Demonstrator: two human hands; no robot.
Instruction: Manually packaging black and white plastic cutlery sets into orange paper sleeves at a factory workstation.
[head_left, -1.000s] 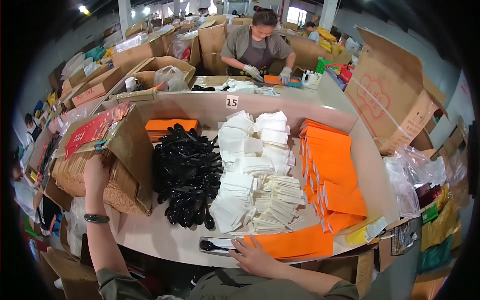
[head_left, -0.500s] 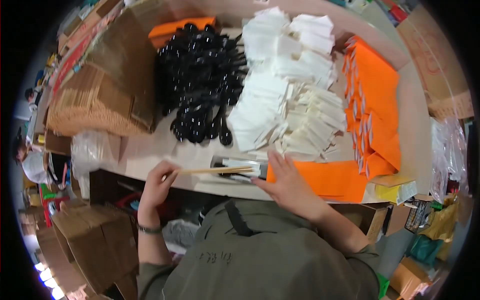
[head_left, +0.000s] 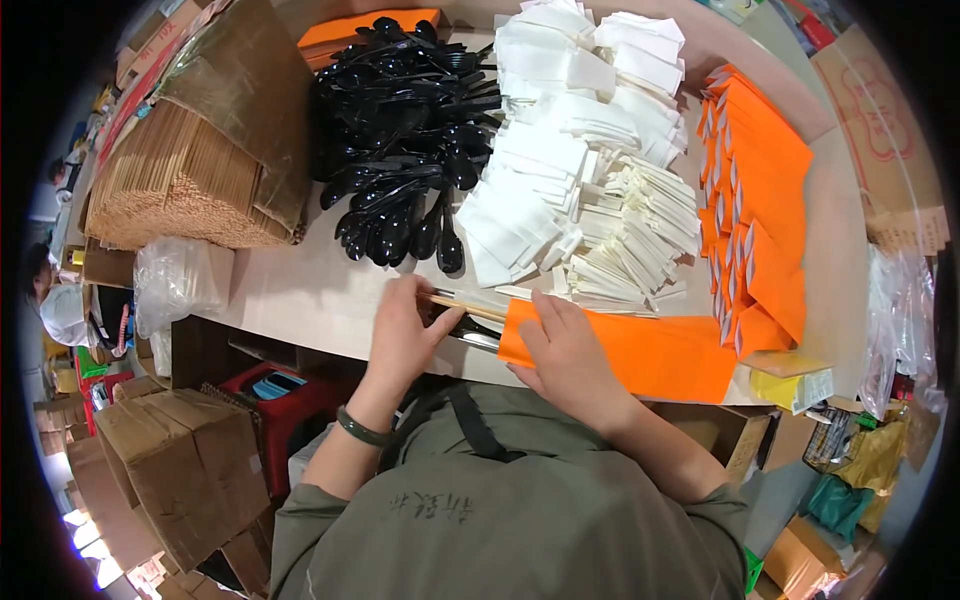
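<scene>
My left hand (head_left: pixel 403 325) is closed around pale wooden chopsticks (head_left: pixel 470 307), pinched between thumb and fingers. Their far ends reach the mouth of an orange paper sleeve (head_left: pixel 660 355) lying flat at the table's front edge. On that sleeve is my right hand (head_left: pixel 570 350), fingers bent over its top and thumb by the near edge at the open end. Below the chopsticks, a shiny dark and silvery item (head_left: pixel 480 338) shows at the sleeve's mouth; its kind is partly hidden by my left hand.
Black plastic spoons (head_left: pixel 400 130) are heaped behind my left hand. White folded napkins (head_left: pixel 530 180) and thin cream packets (head_left: pixel 640 215) lie beyond the sleeve. More orange sleeves (head_left: pixel 765 200) stand at the right. A cardboard box of wooden chopsticks (head_left: pixel 180 190) sits at the left.
My left hand has moved right with the chopsticks, bringing it close to the sleeve. The sleeve's open end has come left over part of the dark item. My right fingers are more bent.
</scene>
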